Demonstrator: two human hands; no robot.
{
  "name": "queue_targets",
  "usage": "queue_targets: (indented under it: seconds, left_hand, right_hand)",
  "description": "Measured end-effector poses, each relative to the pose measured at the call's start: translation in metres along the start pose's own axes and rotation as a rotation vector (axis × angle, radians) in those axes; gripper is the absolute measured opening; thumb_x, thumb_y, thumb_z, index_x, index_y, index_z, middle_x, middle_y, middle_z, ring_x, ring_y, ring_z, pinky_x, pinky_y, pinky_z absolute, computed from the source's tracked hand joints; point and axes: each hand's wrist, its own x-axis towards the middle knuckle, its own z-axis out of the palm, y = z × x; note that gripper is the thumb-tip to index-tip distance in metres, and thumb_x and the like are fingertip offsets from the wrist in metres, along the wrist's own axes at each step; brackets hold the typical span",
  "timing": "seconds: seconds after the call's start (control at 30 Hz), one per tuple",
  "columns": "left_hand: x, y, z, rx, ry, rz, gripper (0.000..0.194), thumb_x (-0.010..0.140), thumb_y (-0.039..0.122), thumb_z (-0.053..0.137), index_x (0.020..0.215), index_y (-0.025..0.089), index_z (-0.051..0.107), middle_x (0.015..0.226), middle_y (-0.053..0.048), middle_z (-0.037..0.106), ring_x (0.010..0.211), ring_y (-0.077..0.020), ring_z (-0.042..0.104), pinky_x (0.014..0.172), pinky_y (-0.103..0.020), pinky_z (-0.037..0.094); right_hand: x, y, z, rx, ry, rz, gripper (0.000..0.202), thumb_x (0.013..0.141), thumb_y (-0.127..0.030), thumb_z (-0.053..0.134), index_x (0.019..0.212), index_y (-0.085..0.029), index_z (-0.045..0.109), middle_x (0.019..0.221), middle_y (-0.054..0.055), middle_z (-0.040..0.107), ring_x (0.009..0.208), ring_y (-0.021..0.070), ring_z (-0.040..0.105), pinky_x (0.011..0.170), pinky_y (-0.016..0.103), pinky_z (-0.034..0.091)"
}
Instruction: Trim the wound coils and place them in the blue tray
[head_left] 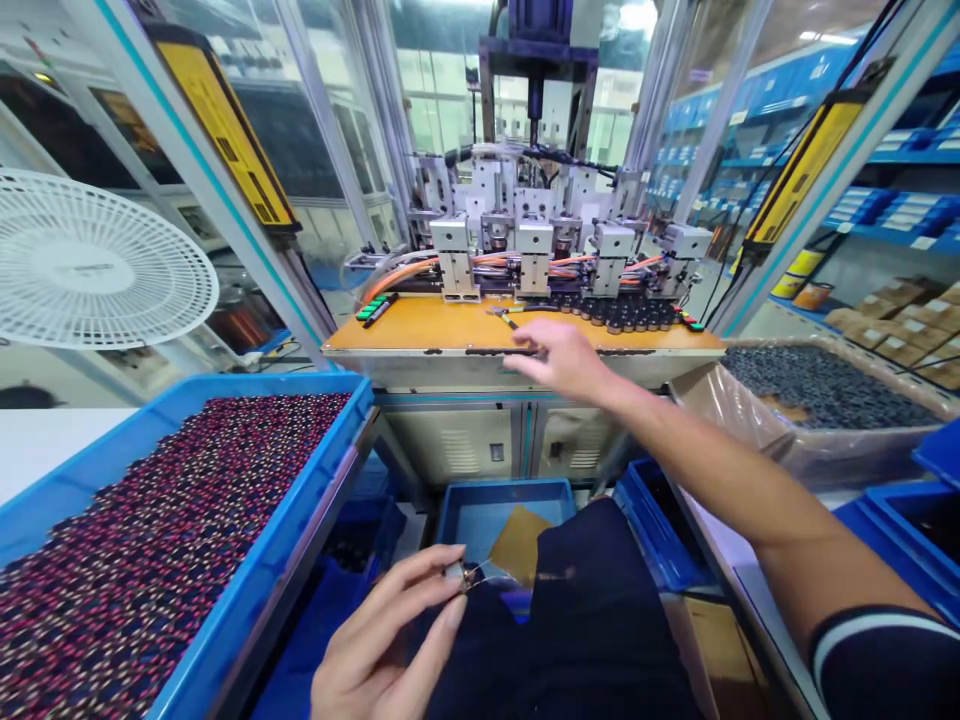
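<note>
My left hand point(397, 635) is low in the middle of the view, above my lap. Between its thumb and fingertips it pinches a small metal part point(466, 577) with thin wires. My right hand point(562, 362) reaches over the front edge of the orange worktop point(420, 325), slightly blurred, with its thumb and index finger apart. Just beyond its fingers lie pliers point(504, 316) with yellow-and-black handles. Whether anything sits in the right fingers is hard to see. Rows of dark round parts point(630, 316) stand behind and right of that hand.
A machine with metal clamps point(535, 250) rises behind the worktop. At left are a blue tray point(363, 390) of red-and-black parts and a white fan point(97, 265). A lined box point(825, 385) of dark parts stands at right. Another blue tray point(457, 505) is below the worktop.
</note>
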Motion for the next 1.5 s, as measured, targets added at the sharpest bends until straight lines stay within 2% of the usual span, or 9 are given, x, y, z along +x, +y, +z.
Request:
queue_targets:
  seconds: [0.1, 0.2, 0.47, 0.6, 0.73, 0.9, 1.1, 1.23, 1.5]
  left_hand:
    - [0.001, 0.000, -0.004, -0.031, 0.058, -0.053, 0.025, 0.082, 0.008, 0.068, 0.099, 0.026, 0.075, 0.108, -0.005, 0.076, 0.098, -0.0204, 0.074, 0.084, -0.028, 0.063]
    - [0.001, 0.003, -0.009, -0.030, 0.103, -0.102, 0.023, 0.082, 0.010, 0.069, 0.096, 0.025, 0.076, 0.107, -0.006, 0.076, 0.098, -0.0217, 0.074, 0.083, -0.029, 0.063]
    - [-0.006, -0.003, -0.011, -0.115, 0.222, -0.215, 0.014, 0.084, 0.014, 0.068, 0.093, 0.022, 0.076, 0.108, -0.009, 0.075, 0.098, -0.0224, 0.073, 0.078, -0.030, 0.065]
    - [-0.007, -0.008, -0.006, -0.143, 0.184, -0.206, 0.019, 0.085, 0.012, 0.067, 0.096, 0.025, 0.075, 0.110, -0.007, 0.074, 0.102, -0.0223, 0.072, 0.077, -0.030, 0.065]
    - [-0.004, -0.005, 0.000, -0.166, 0.168, -0.221, 0.019, 0.084, 0.011, 0.068, 0.095, 0.025, 0.075, 0.109, -0.007, 0.074, 0.101, -0.0222, 0.072, 0.076, -0.029, 0.065]
    - [-0.003, 0.000, 0.006, -0.199, 0.160, -0.212, 0.022, 0.084, 0.009, 0.067, 0.096, 0.026, 0.075, 0.109, -0.006, 0.074, 0.100, -0.0217, 0.073, 0.076, -0.030, 0.066]
    - [-0.001, 0.004, 0.012, -0.198, 0.124, -0.219, 0.025, 0.085, 0.008, 0.067, 0.098, 0.027, 0.075, 0.109, -0.005, 0.074, 0.102, -0.0209, 0.072, 0.078, -0.030, 0.065]
    - [-0.002, 0.005, 0.017, -0.203, 0.086, -0.224, 0.026, 0.085, 0.007, 0.067, 0.100, 0.027, 0.074, 0.111, -0.006, 0.073, 0.106, -0.0214, 0.071, 0.078, -0.029, 0.065]
    - [-0.003, 0.011, 0.021, -0.182, 0.060, -0.202, 0.028, 0.085, 0.007, 0.066, 0.102, 0.028, 0.073, 0.113, -0.002, 0.073, 0.107, -0.0173, 0.070, 0.087, -0.026, 0.062]
  right_hand:
    - [0.060, 0.036, 0.009, -0.138, -0.022, 0.047, 0.040, 0.089, -0.028, 0.069, 0.122, -0.007, 0.062, 0.129, 0.016, 0.061, 0.119, 0.0256, 0.054, 0.105, 0.035, 0.039]
    - [0.094, 0.059, 0.028, -0.231, -0.111, 0.106, 0.045, 0.089, -0.034, 0.067, 0.123, -0.005, 0.062, 0.127, 0.019, 0.062, 0.116, 0.0287, 0.055, 0.102, 0.037, 0.040]
    - [0.100, 0.069, 0.050, -0.395, -0.231, 0.169, 0.062, 0.094, -0.057, 0.047, 0.123, -0.003, 0.061, 0.129, 0.026, 0.056, 0.123, 0.0393, 0.044, 0.102, 0.051, 0.036]
    - [0.074, 0.067, 0.031, -0.388, -0.277, 0.093, 0.058, 0.093, -0.056, 0.049, 0.118, -0.005, 0.064, 0.121, 0.024, 0.057, 0.110, 0.0339, 0.053, 0.095, 0.044, 0.043]
    - [0.024, 0.061, 0.014, -0.370, -0.263, -0.009, 0.045, 0.082, -0.027, 0.062, 0.121, -0.005, 0.061, 0.116, 0.023, 0.057, 0.107, 0.0342, 0.053, 0.093, 0.043, 0.044]
    - [-0.092, 0.025, 0.032, -0.178, -0.224, -0.124, 0.065, 0.077, -0.013, 0.055, 0.141, -0.009, 0.043, 0.116, 0.015, 0.062, 0.104, 0.0248, 0.060, 0.095, 0.037, 0.051]
    - [-0.215, -0.045, 0.058, 0.546, -0.178, -0.144, 0.069, 0.079, -0.012, 0.052, 0.147, -0.017, 0.040, 0.116, 0.011, 0.068, 0.106, 0.0202, 0.067, 0.102, 0.036, 0.052]
    - [-0.226, -0.072, 0.052, 0.787, -0.174, -0.128, 0.074, 0.072, -0.008, 0.052, 0.145, -0.015, 0.043, 0.114, 0.010, 0.068, 0.110, 0.0189, 0.065, 0.102, 0.032, 0.052]
    - [-0.210, -0.079, 0.044, 0.912, -0.113, -0.176, 0.075, 0.072, -0.005, 0.051, 0.146, -0.014, 0.043, 0.122, 0.013, 0.064, 0.109, 0.0177, 0.064, 0.100, 0.027, 0.052]
